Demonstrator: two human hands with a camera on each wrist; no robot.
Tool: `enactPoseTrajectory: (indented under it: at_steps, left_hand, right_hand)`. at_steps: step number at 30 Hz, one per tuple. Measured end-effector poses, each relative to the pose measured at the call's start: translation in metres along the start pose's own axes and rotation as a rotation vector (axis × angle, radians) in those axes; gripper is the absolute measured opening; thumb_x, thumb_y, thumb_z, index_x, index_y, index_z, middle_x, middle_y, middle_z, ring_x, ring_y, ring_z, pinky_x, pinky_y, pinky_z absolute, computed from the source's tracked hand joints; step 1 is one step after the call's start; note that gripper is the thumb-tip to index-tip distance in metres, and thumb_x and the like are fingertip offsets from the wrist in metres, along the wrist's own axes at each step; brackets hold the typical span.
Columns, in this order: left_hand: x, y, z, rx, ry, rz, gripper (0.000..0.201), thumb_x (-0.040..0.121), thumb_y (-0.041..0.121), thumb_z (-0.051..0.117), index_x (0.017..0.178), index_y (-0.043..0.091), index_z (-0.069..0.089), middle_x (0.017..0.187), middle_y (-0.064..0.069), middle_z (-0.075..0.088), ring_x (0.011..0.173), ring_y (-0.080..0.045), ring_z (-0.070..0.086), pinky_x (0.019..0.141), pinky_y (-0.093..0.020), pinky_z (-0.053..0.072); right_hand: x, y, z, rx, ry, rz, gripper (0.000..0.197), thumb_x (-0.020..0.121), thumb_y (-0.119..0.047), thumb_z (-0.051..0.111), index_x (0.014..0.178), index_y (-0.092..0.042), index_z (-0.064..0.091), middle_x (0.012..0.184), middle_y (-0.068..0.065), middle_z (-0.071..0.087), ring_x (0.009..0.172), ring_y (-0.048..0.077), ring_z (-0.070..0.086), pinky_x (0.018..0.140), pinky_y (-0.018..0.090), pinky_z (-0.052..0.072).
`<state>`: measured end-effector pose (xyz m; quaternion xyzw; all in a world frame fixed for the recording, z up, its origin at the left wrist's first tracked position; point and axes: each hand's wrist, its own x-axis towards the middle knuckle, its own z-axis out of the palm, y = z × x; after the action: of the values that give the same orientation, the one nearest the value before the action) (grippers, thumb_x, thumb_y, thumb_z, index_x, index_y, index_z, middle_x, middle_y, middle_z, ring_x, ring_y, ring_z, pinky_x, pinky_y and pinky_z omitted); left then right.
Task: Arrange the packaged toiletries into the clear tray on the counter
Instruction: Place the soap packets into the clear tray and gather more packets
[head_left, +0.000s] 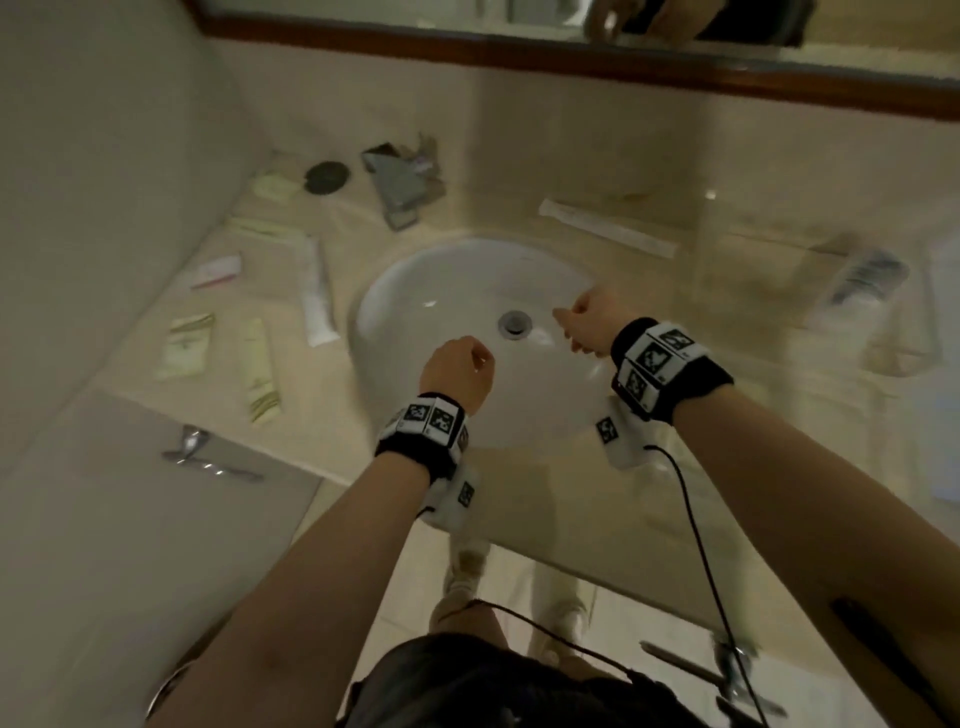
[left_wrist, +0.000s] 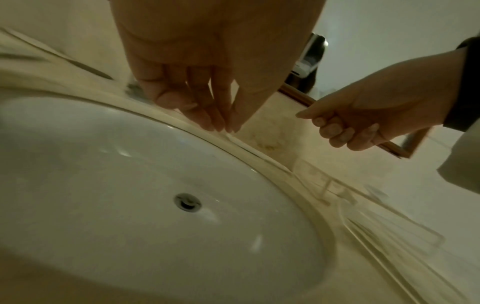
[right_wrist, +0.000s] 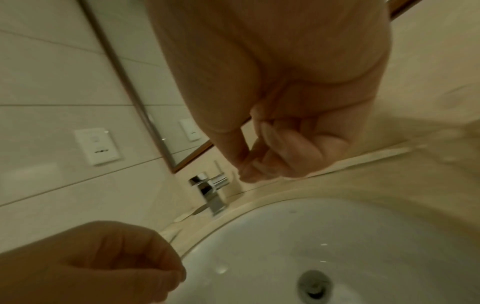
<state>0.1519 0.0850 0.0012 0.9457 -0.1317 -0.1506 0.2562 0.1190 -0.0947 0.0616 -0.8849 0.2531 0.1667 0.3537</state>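
Note:
Both my hands hover over the white sink basin (head_left: 441, 291) and hold nothing. My left hand (head_left: 460, 364) hangs with relaxed fingers (left_wrist: 207, 115). My right hand (head_left: 587, 322) is loosely curled, index finger out (left_wrist: 363, 123). Several packaged toiletries lie on the counter left of the basin: a white tube (head_left: 318, 296), a pink-striped box (head_left: 215, 271) and pale green sachets (head_left: 188, 345). A long white packet (head_left: 608, 228) lies behind the basin on the right. The clear tray (head_left: 914, 353) stands on the right counter with a dark-striped packet (head_left: 865, 280) in it.
A chrome faucet (head_left: 400, 187) stands behind the basin, with a dark round disc (head_left: 326, 177) to its left. A wood-framed mirror (head_left: 571, 57) runs along the back wall. A wall with a socket (right_wrist: 97, 146) borders the left counter. The drain (head_left: 515, 323) lies between my hands.

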Motion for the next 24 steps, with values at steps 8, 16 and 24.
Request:
enactPoseTrajectory:
  at_steps: [8, 16, 24]
  left_hand:
    - [0.006, -0.157, -0.101, -0.086, 0.104, -0.303, 0.024, 0.091, 0.023, 0.052, 0.105, 0.008, 0.064, 0.111, -0.013, 0.068, 0.104, -0.031, 0.061, 0.090, -0.036, 0.049]
    - [0.028, -0.302, -0.189, -0.123, 0.181, -0.509, 0.019, 0.089, 0.023, 0.053, 0.100, 0.012, 0.065, 0.108, -0.008, 0.068, 0.101, -0.027, 0.062, 0.088, -0.034, 0.050]
    - [0.060, -0.367, -0.226, -0.146, 0.199, -0.645, 0.020, 0.088, 0.024, 0.053, 0.105, 0.016, 0.062, 0.113, -0.007, 0.067, 0.104, -0.028, 0.061, 0.087, -0.033, 0.048]
  right_hand:
    - [0.045, -0.169, 0.102, -0.149, -0.156, -0.232, 0.039, 0.096, -0.035, 0.047, 0.079, -0.005, 0.066, 0.079, 0.009, 0.068, 0.074, 0.025, 0.063, 0.076, 0.038, 0.056]
    - [0.091, -0.320, 0.228, -0.185, -0.314, -0.309, 0.031, 0.093, -0.026, 0.055, 0.109, 0.000, 0.060, 0.102, 0.019, 0.069, 0.091, 0.035, 0.070, 0.080, 0.043, 0.059]
    - [0.133, -0.399, 0.305, -0.540, -0.313, -0.526, 0.071, 0.083, -0.046, 0.065, 0.139, -0.011, 0.039, 0.144, 0.013, 0.041, 0.129, 0.031, 0.044, 0.105, 0.038, 0.039]
